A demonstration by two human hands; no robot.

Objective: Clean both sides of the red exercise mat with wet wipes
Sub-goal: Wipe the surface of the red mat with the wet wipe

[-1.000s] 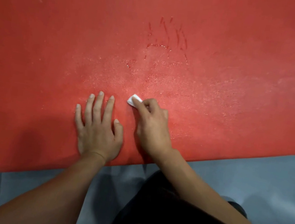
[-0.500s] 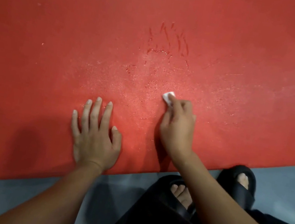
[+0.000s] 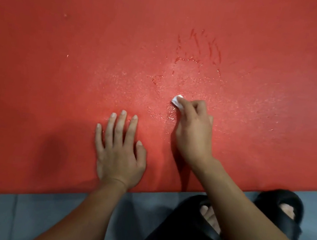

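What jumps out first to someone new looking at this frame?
The red exercise mat fills most of the view, with wet streaks glistening upper centre. The right hand pinches a small white wet wipe against the mat mid-frame; the left hand lies flat beside it, near the mat's front edge.

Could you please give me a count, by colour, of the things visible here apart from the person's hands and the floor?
Red: 1, the exercise mat
White: 1, the wet wipe pinched in the right hand
Black: 2, the sandals
Total: 4
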